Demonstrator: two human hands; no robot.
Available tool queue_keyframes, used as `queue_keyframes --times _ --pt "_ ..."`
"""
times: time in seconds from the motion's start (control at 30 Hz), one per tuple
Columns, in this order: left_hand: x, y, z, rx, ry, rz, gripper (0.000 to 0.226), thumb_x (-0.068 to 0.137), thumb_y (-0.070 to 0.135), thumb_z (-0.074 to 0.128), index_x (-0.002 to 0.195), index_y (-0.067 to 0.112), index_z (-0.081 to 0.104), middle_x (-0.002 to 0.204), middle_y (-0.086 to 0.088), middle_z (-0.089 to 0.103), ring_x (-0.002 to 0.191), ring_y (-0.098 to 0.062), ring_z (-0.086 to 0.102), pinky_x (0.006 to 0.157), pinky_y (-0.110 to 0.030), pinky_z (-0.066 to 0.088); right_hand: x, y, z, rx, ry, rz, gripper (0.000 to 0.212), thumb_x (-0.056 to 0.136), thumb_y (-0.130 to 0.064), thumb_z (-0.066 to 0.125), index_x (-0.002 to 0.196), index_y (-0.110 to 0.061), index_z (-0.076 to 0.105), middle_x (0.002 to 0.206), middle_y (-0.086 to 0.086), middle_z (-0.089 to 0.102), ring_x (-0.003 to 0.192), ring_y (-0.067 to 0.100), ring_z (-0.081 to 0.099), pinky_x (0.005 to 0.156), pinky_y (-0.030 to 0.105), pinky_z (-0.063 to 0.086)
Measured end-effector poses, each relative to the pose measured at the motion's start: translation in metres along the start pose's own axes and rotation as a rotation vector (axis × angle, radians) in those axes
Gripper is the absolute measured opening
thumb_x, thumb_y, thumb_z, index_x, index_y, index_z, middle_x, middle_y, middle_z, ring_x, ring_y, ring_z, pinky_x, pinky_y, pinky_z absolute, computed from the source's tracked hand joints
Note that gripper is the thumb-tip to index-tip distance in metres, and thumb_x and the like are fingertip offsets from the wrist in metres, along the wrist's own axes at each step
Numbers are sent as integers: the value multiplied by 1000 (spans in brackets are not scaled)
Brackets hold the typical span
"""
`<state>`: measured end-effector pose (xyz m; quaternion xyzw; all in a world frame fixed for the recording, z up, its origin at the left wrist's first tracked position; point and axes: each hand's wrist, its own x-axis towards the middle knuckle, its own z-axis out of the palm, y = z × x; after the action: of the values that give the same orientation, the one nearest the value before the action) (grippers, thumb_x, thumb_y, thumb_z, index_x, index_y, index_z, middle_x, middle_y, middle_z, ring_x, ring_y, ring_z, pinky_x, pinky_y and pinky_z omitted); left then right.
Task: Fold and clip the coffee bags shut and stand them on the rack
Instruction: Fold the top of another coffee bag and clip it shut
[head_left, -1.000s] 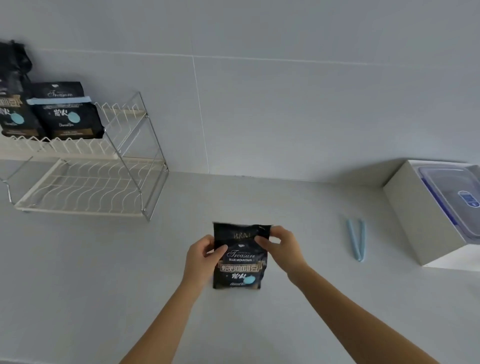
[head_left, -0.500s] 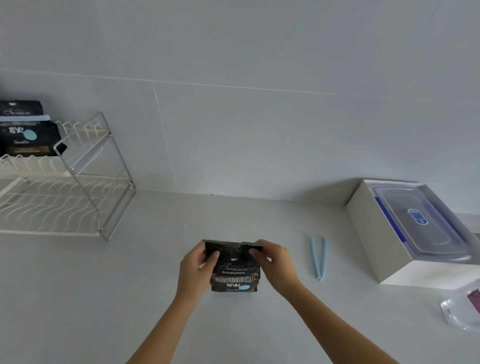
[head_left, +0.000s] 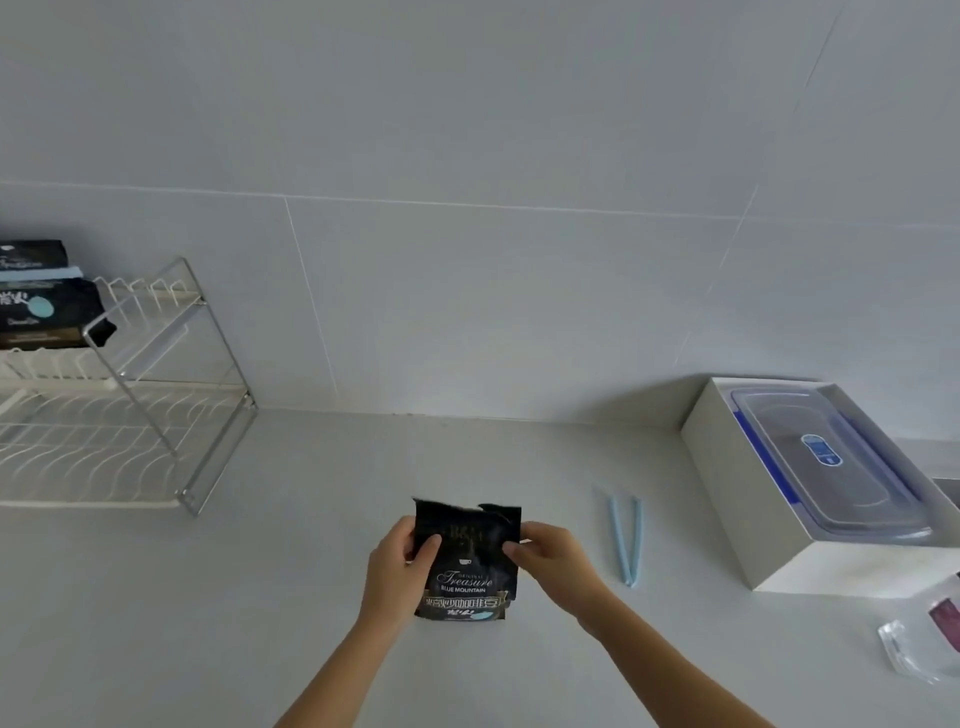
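Partway: one clipped black coffee bag (head_left: 47, 306) already stands on the top tier of the white wire rack (head_left: 156, 395). The black foil coffee bag with gold lettering (head_left: 467, 561) is upright on the grey worktop (head_left: 311, 519) well right of the rack, with its torn top ragged and unfolded. Left hand (head_left: 397, 566) and right hand (head_left: 553, 556) have fingers clamped on its upper sides; light-blue plastic clip (head_left: 627, 540) lies unused farther right of the rack, so fold, clip and racking remain.

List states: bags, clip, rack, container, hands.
coffee bag: upright on counter, top unfolded, unclipped.
left hand: grips the bag's upper left edge.
right hand: pinches its upper right edge.
blue clip: lying on counter, spread open, untouched.
racked bag: folded, clipped, standing on top tier.
rack: upright by wall.
container: lid on, inside white box.
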<state>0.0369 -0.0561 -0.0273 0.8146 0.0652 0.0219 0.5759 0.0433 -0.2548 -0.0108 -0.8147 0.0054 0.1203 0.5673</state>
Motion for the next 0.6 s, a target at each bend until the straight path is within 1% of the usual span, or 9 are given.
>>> queue_keyframes --times 0.03,0.1,0.17,0.23,0.3,0.33,0.4,0.5,0.6 --pt "-2 -4 3 -26 29 -35 11 88 10 59 96 16 57 85 -4 72 79 -20 69 64 -28 54 -1 5 1 -1 2 19 10 89 -14 60 89 -15 69 81 8 75 73 14 66 74 31 50" --pt "-2 -8 9 -72 65 -38 19 89 12 59 105 21 51 88 -3 72 78 -14 69 60 -22 52 0 7 2 31 -14 -8 11 86 -13 63 94 -18 67 85 3 76 79 12 70 75 31 55" --pt "-1 -7 7 -102 63 -60 25 89 14 60 109 22 48 92 -4 71 81 -12 69 61 -20 51 2 5 4 -1 -54 -46 33 81 -9 67 109 -24 61 97 -1 74 91 7 69 75 25 58" --pt "2 -10 2 -143 -10 -117 29 87 18 63 111 23 47 99 -2 69 88 -13 67 69 -26 53 1 7 6 -7 -35 -41 43 79 -3 68 115 -23 57 103 2 73 95 9 68 77 28 59" --pt "3 -14 -2 -175 -125 -156 36 83 18 67 113 24 48 108 5 63 99 -11 62 81 -31 53 2 9 9 7 26 -30 39 79 -1 66 110 -23 60 103 4 73 94 11 69 81 34 59" --pt "2 -15 -3 -186 -173 -167 38 82 17 69 113 24 48 110 8 61 102 -9 59 81 -28 53 3 9 11 7 47 -32 36 79 -2 66 107 -24 61 103 2 73 95 11 69 83 35 58" --pt "-2 -18 -2 -202 -223 -191 38 81 14 70 113 24 52 109 8 60 100 -9 60 71 -17 51 4 9 16 -9 55 -43 34 77 -5 68 105 -24 63 101 -2 73 96 11 67 86 30 56" --pt "-3 -19 0 -229 -158 -215 24 83 13 67 106 18 62 103 1 67 94 -15 65 68 -20 51 2 5 25 -20 85 -35 28 76 -5 70 91 -29 66 89 -9 73 87 6 68 76 22 54" --pt "3 -14 0 -294 -119 -199 9 84 14 66 90 20 68 83 1 75 81 -17 71 61 -22 54 4 1 27 -23 191 -96 32 77 -5 68 79 -38 67 77 -15 73 79 -1 67 64 13 52"
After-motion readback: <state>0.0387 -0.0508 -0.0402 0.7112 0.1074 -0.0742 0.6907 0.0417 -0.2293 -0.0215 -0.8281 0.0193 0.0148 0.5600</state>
